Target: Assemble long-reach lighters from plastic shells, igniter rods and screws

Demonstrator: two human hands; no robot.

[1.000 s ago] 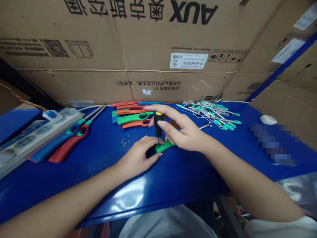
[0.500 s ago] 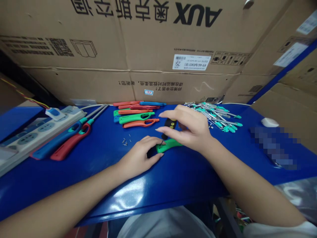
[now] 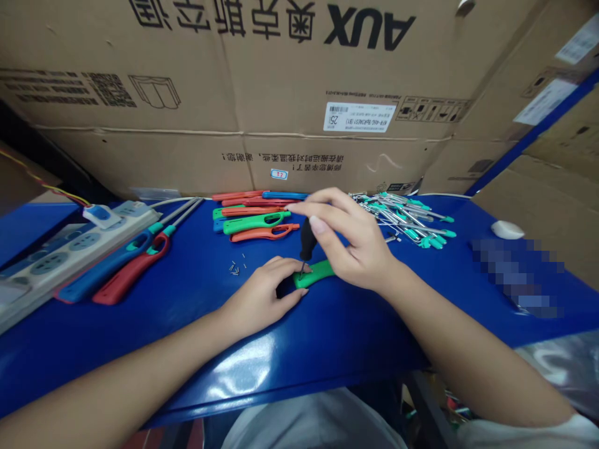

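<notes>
On the blue table [image 3: 346, 349], my left hand [image 3: 262, 296] grips the end of a green lighter handle [image 3: 319, 273] between thumb and fingers. My right hand [image 3: 349, 240] is closed on a black screwdriver [image 3: 307, 240], held nearly upright. Its tip meets the green handle beside my left fingertips. The far end of that handle is hidden under my right hand. Several small screws [image 3: 234, 269] lie loose to the left. Behind my hands is a pile of red, orange, green and blue lighter handles [image 3: 255, 222].
Metal lighter rods with teal ends [image 3: 416, 218] are heaped at the back right. Two long lighters, blue [image 3: 100, 268] and red [image 3: 124, 274], lie beside a white power strip [image 3: 79, 246]. A cardboard wall [image 3: 281, 93] closes the back. A white object [image 3: 508, 230] sits right.
My right hand has shifted its fingers on the screwdriver, which now stands more upright. My left hand keeps its hold on the green handle.
</notes>
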